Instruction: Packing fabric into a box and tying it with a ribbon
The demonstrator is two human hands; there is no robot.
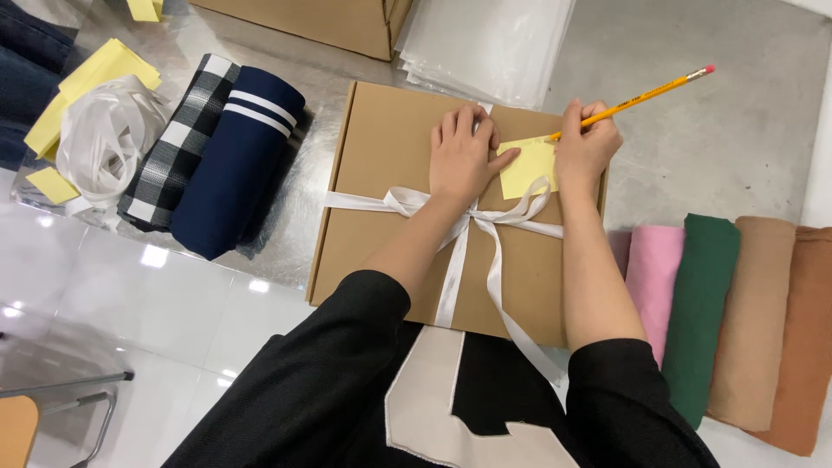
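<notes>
Starting at the far left, a stack of yellow sticky notes (91,78) lies beside a loose heap of white ribbon (108,139). Just right of these sit two folded cloths, touching side by side: a black and white checked cloth (178,143) and a navy cloth (234,165) with two white stripes near its far end.

In the middle lies a flat brown cardboard box (381,191), tied crosswise with a white ribbon bow (472,212) whose tails trail toward the near edge. The left hand (464,156) rests flat on the lid, fingers spread and open, its thumb pressing the left edge of a yellow note (527,166) (this sits on the far right part of the lid, just above the bow). The right hand (585,147) has its fingers closed around a yellow pencil (641,94), whose tip meets the note's far edge and whose pink eraser points far right.

Beyond the box, a pile of clear plastic bags (485,39) lies on the floor. At the near right, folded cloths lie in a row: pink cloth (654,277), green cloth (702,312), tan cloth (754,321), rust cloth (806,338).
</notes>
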